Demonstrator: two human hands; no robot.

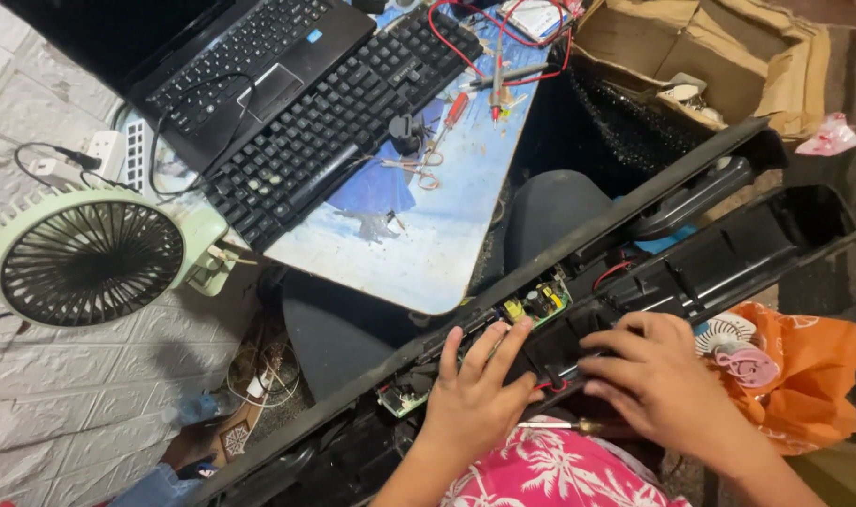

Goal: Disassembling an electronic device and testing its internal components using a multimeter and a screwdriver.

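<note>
laptop (165,47) screen cut off at the 11 o'clock edge | long black housing (578,272) runs out of frame at 7 o'clock, its lower end unseen | left hand (475,394) covers part of the circuit board (536,303) | right hand (658,376) fingertips sunk inside the housing, hidden | cardboard box (710,56) clipped at 1 o'clock

We see the opened casing (578,310) running from seven to two o'clock, with a circuit board (538,303) inside it. Our left hand (475,394) and right hand (658,376) rest on it at six. On the counter (428,235) at twelve lie a keyboard (343,122) and laptop (250,66); a fan (90,258) stands at nine.
</note>
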